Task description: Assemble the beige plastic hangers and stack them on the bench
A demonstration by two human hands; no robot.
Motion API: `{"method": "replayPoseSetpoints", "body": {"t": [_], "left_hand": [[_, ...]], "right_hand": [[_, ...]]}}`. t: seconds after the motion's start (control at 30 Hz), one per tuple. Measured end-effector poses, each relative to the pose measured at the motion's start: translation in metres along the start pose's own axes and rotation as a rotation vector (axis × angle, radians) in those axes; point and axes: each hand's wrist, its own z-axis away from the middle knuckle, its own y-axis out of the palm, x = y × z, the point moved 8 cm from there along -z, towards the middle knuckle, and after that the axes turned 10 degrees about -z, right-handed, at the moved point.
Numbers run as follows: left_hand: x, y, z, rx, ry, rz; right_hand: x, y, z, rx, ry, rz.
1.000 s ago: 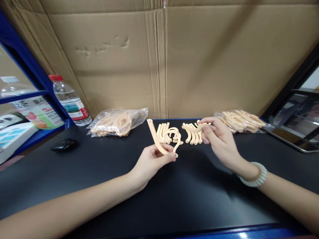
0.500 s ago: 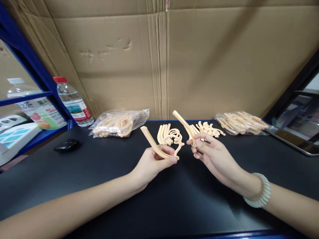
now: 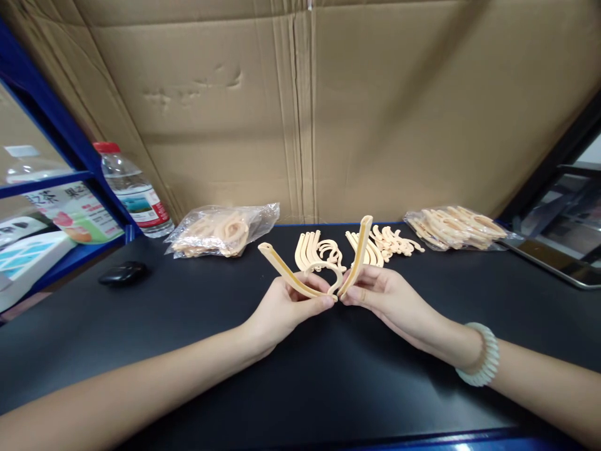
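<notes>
Between the thumb and fingers of my left hand (image 3: 286,310) are a beige plastic hanger arm (image 3: 286,274) and a curved hanger hook (image 3: 334,270), their ends together at the fingertips. My right hand (image 3: 387,297) is closed on a second hanger arm (image 3: 360,250), which slants up and to the right. Its lower end is right beside the hook's base; whether they touch, I cannot tell. Behind my hands lie a row of hanger arms (image 3: 307,245), some loose hooks (image 3: 331,250), another group of arms (image 3: 374,255) and a pile of small curved pieces (image 3: 394,241).
Clear bags of beige parts lie at the back left (image 3: 211,232) and back right (image 3: 457,227). A black mouse (image 3: 123,274), a red-capped water bottle (image 3: 138,194) and a blue shelf frame (image 3: 61,178) are at left. A tablet-like device (image 3: 556,263) lies far right. Cardboard (image 3: 225,113) stands behind the black table (image 3: 197,401).
My right hand has moved left and slightly down, bringing its hanger arm next to the hook's base. That arm has turned from leaning left to leaning right. My left hand has hardly moved.
</notes>
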Motion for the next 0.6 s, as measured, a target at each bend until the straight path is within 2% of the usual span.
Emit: {"method": "replayPoseSetpoints", "body": {"t": [0.27,0.47,0.6], "left_hand": [[-0.006,0.007,0.001,0.096,0.021,0.017],[-0.008,0.009,0.001,0.105,0.002,-0.001],[-0.010,0.010,0.001,0.108,0.017,0.030]], "right_hand": [[0.003,0.003,-0.003,0.042,-0.054,0.127],[0.013,0.008,0.000,0.067,-0.147,0.238],[0.014,0.007,0.000,0.051,-0.146,0.244]]}}
